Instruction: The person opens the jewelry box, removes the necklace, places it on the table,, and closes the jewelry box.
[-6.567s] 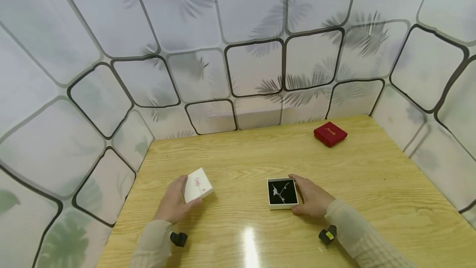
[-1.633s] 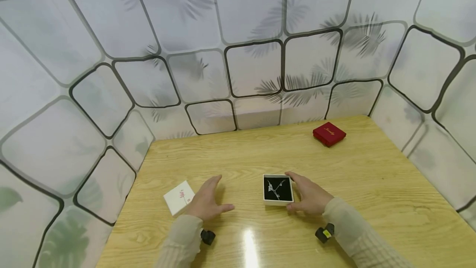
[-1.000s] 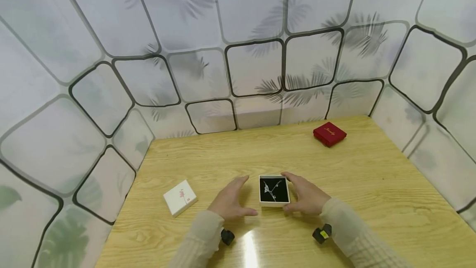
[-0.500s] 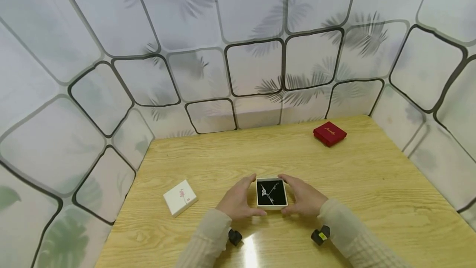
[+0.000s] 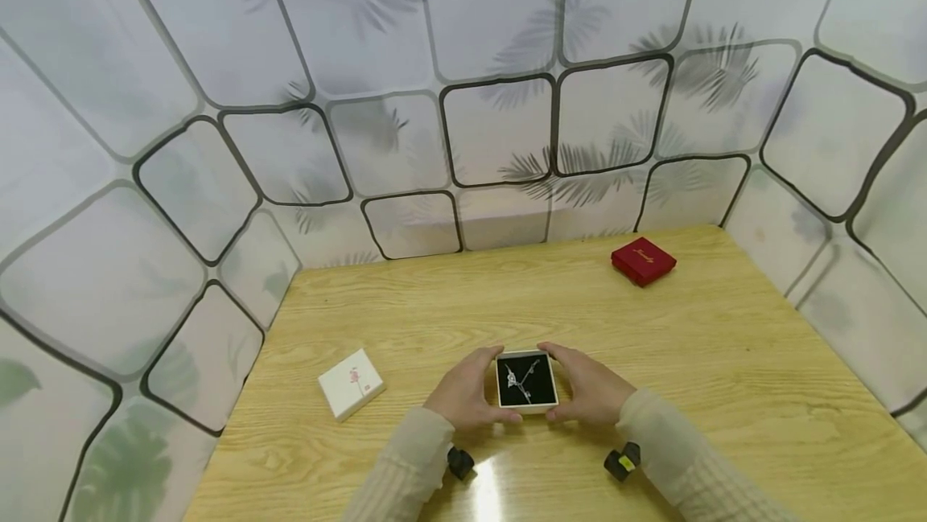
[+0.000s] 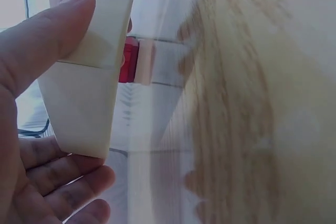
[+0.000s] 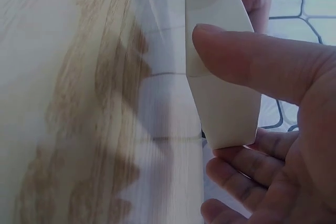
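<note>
My left hand [image 5: 463,395] and right hand [image 5: 592,392] hold a small open white jewelry box [image 5: 532,409] between them. Inside, a silver necklace [image 5: 516,381] with pendants lies on a black insert. In the left wrist view, the left thumb presses the near wall of the box [image 6: 84,108] and the fingers curl behind it. The right wrist view has the right thumb likewise on the box [image 7: 226,108], fingers at its far side. From both wrists it appears slightly above the table. Its white lid [image 5: 351,385], printed with a pink flower, lies at the left.
A red jewelry box [image 5: 643,262] with gold lettering sits at the back right of the wooden table [image 5: 449,297]. Patterned curtains [image 5: 500,136] surround the back and sides. A bright reflection shows on the table's front.
The left hand put the lid down at the left, then moved right to the jewelry box and took hold of it. The right hand carried the box leftward, toward the middle.
</note>
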Demonstrator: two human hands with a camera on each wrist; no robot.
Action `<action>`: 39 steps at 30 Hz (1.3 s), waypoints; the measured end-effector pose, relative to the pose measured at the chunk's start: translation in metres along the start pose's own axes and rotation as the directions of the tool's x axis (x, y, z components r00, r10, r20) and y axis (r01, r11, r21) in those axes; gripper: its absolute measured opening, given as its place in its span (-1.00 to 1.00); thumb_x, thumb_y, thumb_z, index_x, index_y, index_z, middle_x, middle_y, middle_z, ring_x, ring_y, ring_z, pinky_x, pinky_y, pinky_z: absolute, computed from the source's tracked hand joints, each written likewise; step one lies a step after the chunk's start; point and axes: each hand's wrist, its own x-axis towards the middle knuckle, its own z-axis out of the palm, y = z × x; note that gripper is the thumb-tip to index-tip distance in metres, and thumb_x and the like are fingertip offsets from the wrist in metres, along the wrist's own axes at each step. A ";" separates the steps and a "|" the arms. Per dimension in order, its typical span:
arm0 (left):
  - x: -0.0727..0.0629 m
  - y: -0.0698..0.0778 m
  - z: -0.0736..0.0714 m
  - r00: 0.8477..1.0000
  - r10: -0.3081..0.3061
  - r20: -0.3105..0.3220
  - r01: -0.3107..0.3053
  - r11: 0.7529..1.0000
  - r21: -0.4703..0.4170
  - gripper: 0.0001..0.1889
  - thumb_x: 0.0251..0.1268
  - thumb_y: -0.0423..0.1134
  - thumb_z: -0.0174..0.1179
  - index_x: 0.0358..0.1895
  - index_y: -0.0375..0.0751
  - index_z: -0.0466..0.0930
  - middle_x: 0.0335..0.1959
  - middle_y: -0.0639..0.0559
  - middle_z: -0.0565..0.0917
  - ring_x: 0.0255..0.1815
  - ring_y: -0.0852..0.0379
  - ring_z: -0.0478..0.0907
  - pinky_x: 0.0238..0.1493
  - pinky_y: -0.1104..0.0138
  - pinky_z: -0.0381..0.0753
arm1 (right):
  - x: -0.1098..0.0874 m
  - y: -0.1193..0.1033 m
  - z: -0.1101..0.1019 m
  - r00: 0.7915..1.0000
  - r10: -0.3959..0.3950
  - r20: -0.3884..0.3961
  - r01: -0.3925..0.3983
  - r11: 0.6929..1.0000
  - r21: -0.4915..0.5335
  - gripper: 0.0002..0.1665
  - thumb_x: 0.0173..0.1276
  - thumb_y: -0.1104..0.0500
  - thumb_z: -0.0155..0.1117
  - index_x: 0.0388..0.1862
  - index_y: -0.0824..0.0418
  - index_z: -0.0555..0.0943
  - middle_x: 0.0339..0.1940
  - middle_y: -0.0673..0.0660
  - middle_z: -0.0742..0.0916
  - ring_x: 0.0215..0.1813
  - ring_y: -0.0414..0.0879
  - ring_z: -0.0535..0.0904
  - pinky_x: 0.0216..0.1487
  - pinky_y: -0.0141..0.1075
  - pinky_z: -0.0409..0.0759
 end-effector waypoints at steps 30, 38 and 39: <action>-0.005 0.007 0.004 1.000 0.004 -0.006 -0.004 1.000 0.009 0.08 -0.16 0.36 0.39 0.40 -0.19 0.20 0.28 -0.01 0.42 0.25 0.07 0.41 0.24 0.18 0.42 | -0.006 0.000 0.000 0.999 -0.032 0.030 0.032 0.999 -0.003 0.22 0.02 -0.25 0.49 0.51 0.21 0.12 0.45 0.23 0.31 0.43 0.19 0.20 0.35 0.16 0.20; -0.005 0.010 0.003 1.000 -0.007 0.006 0.007 1.000 0.007 0.08 -0.16 0.31 0.42 0.42 -0.18 0.18 0.30 -0.01 0.40 0.25 0.06 0.40 0.24 0.17 0.42 | -0.004 -0.007 -0.004 0.993 -0.110 -0.051 0.107 0.992 -0.063 -0.07 0.22 -0.21 0.35 0.41 0.25 0.31 0.38 0.20 0.41 0.39 0.16 0.29 0.32 0.13 0.28; -0.005 0.010 0.003 1.000 -0.006 0.006 0.006 1.000 0.007 0.08 -0.16 0.31 0.42 0.42 -0.19 0.18 0.30 -0.01 0.40 0.24 0.05 0.41 0.24 0.17 0.42 | -0.003 -0.008 -0.005 0.992 -0.113 -0.056 0.109 0.992 -0.067 -0.10 0.23 -0.20 0.35 0.40 0.25 0.32 0.38 0.20 0.42 0.38 0.16 0.30 0.31 0.12 0.29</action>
